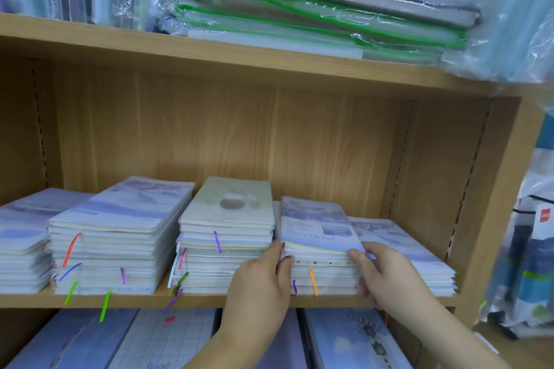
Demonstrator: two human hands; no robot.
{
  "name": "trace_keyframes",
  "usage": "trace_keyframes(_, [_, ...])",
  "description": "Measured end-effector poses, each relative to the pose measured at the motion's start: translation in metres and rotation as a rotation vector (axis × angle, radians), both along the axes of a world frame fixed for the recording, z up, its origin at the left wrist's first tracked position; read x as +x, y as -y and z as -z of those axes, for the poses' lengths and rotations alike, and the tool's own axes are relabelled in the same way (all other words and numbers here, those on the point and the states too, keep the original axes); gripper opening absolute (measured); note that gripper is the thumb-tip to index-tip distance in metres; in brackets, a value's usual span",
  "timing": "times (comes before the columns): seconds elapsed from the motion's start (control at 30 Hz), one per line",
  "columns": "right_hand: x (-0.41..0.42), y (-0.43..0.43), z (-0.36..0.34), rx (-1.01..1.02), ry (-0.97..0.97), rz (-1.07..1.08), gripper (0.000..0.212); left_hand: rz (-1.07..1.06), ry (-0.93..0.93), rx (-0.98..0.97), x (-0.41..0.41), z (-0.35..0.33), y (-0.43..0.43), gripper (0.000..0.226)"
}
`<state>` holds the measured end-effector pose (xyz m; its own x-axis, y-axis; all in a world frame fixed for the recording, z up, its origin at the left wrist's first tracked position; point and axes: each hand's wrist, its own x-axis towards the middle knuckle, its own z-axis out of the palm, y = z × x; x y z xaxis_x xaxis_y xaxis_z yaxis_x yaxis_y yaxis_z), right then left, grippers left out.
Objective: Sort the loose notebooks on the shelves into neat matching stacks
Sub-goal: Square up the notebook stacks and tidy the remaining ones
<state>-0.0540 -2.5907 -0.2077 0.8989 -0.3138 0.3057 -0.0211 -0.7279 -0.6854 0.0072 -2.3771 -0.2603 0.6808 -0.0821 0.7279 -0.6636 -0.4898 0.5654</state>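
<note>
We read "World" in script on the top cover of the fourth stack (317, 237). A lower-shelf notebook (180, 344) shows "Good". We count five notebook stacks on the middle shelf (135, 300). Our left hand (257, 281) clasps the fourth stack's left side, fingers (274, 252) together in the gap beside the green-covered stack (227, 219), thumb at the front. Our right hand (386, 275) grips its right side, thumb pinching the top corner, the other fingers curled round the edge.

Notebook stacks (120, 249) sit side by side on the shelf (135, 300), with folders (299, 9) seemingly piled above.
</note>
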Motion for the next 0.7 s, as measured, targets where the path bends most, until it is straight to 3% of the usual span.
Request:
trace_keyframes(0.13, [0.001, 0.0, -0.001, 0.153, -0.034, -0.038, 0.023, -0.005, 0.043, -0.054, -0.002, 0.0, 0.003, 0.018])
trace_keyframes(0.37, [0.003, 0.0, 0.003, 0.158, -0.064, -0.062, 0.019, -0.014, 0.106, -0.071, -0.004, 0.001, -0.003, 0.021])
trace_keyframes(0.53, [0.002, -0.002, 0.004, 0.211, -0.046, -0.065, 0.02, 0.026, 0.005, -0.033, -0.003, 0.003, -0.005, 0.012])
trace_keyframes(0.7, [0.001, -0.011, 0.005, 0.24, 0.014, -0.062, 0.018, 0.081, -0.144, -0.188, -0.002, 0.004, 0.003, 0.015])
